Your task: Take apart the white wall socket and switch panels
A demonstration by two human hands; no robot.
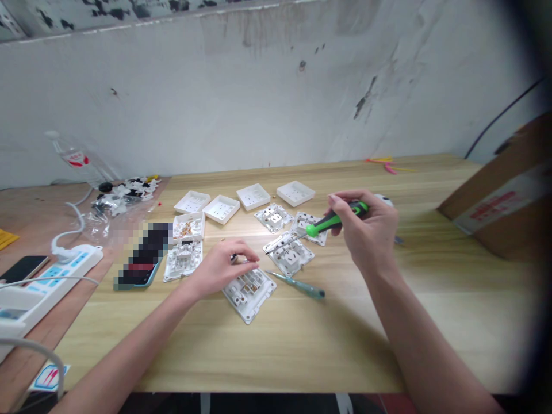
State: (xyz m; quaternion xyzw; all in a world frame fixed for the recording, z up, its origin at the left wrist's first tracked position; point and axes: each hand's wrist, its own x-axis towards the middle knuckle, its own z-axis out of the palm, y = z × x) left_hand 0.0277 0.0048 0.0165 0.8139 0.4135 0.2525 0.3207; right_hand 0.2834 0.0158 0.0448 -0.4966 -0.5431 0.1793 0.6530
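Note:
My right hand (368, 230) is closed around a green and black screwdriver (332, 223), whose thin shaft slants down to the left. The screwdriver's tip appears over a white socket back piece (293, 259). Above another white socket back piece (248, 299) with metal contacts, my left hand (226, 263) has its thumb and index finger brought together. A small dark bit shows between its fingers, too little to name. A teal pen-shaped screwdriver (302, 286) lies on the table just right of that piece.
Several white covers (253, 197) lie farther back, one box (188, 228) holding small brass-coloured parts. More socket pieces (183, 261) lie around. At left are a phone (146, 259), a power strip (56, 276) and a bottle (77, 158); at right, a cardboard box (504, 190).

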